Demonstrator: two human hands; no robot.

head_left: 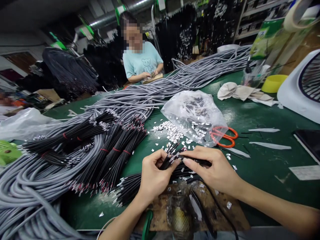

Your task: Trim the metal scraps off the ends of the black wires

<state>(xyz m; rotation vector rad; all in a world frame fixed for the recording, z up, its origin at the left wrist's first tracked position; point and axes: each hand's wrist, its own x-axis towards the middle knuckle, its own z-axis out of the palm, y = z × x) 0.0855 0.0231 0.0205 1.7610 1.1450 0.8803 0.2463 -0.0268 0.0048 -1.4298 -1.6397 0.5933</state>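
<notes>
Near the table's front, my left hand point(156, 175) is closed around several short black wires point(166, 163), whose stripped ends point up and away. My right hand point(215, 168) is closed on a slim black tool point(201, 161), its tip meeting the wire ends by my left fingertips. The tool's exact kind is covered by my fingers. Under my hands lies a bundle of black wires point(131, 186) with silvery ends. Small shiny metal pieces point(172, 130) are heaped just beyond them. A worn wooden board point(230, 213) below carries a tape-wrapped object point(182, 218) and a black cord point(220, 203).
Grey cables point(125, 95) sprawl across the left and far side. Tied black wire bundles point(115, 150) lie on them. A plastic bag point(197, 113) of metal pieces, orange-handled scissors point(226, 136), a cloth point(243, 93) and a fan point(300, 86) stand right. A person point(142, 61) works opposite.
</notes>
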